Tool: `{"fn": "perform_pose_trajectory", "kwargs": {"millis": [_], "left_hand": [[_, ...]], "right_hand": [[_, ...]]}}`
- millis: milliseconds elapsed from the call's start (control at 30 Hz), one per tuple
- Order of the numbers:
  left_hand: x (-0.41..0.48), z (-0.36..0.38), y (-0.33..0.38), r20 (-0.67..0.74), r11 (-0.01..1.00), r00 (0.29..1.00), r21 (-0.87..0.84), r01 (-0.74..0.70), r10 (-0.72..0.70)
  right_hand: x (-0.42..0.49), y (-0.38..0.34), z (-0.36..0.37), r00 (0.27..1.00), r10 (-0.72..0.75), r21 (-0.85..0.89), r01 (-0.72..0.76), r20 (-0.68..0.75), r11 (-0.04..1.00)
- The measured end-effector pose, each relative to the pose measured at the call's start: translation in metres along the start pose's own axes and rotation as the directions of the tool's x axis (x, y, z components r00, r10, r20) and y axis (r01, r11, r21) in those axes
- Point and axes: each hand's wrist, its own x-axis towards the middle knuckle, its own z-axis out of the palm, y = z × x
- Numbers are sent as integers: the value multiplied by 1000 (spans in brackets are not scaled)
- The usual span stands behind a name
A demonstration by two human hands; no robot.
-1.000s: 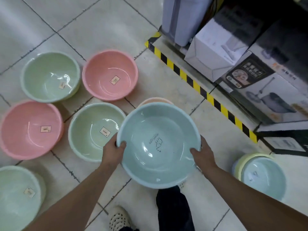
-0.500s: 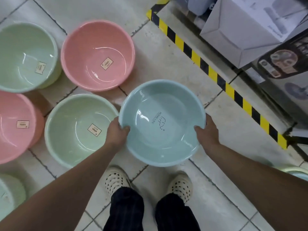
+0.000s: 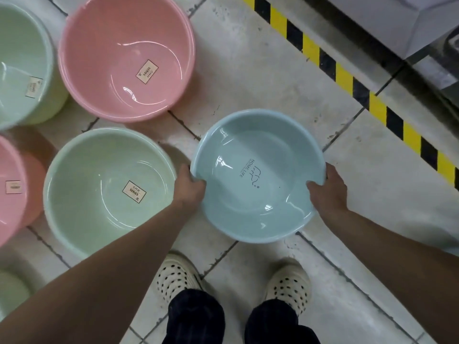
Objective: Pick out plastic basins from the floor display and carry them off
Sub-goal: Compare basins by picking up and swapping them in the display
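A light blue plastic basin (image 3: 248, 209) with a "HOME LIFE" print inside hangs above the tiled floor between both hands. My left hand (image 3: 187, 187) grips its left rim, thumb inside the bowl. My right hand (image 3: 327, 191) grips the right rim the same way. On the floor to the left stand a green basin (image 3: 82, 192) with a label and a pink basin (image 3: 111, 45) behind it.
Another green basin (image 3: 22, 60) and a pink one (image 3: 12, 194) sit at the left edge. Yellow-black hazard tape (image 3: 347, 78) runs diagonally along a shelf base at the right, with a white box (image 3: 409, 18) above it. My shoes (image 3: 173, 276) stand on the tiles below.
The view has tilted down and closer to the floor. The blue basin stays in both hands and has shifted right in view; the basins on the floor look larger.
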Motion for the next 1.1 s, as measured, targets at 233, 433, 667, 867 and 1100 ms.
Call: {"fn": "perform_pose_trajectory", "kwargs": {"millis": [233, 433, 667, 867, 1100], "left_hand": [[8, 17, -11, -29, 995, 999, -93, -22, 19], [10, 17, -14, 6, 986, 999, -156, -49, 51], [12, 13, -14, 55, 990, 996, -126, -58, 66], [13, 10, -13, 76, 997, 996, -69, -41, 46], [-12, -41, -12, 182, 998, 983, -65, -11, 22]], "right_hand": [[15, 12, 7, 1000, -17, 24, 16, 18, 1000], [17, 12, 8, 994, 57, 88, -65, 92, 994], [13, 5, 5, 991, 83, 96, -93, 102, 991], [16, 6, 7, 985, 132, 79, -141, 110, 987], [-26, -23, -14, 993, 106, -156, -98, 46, 983]]}}
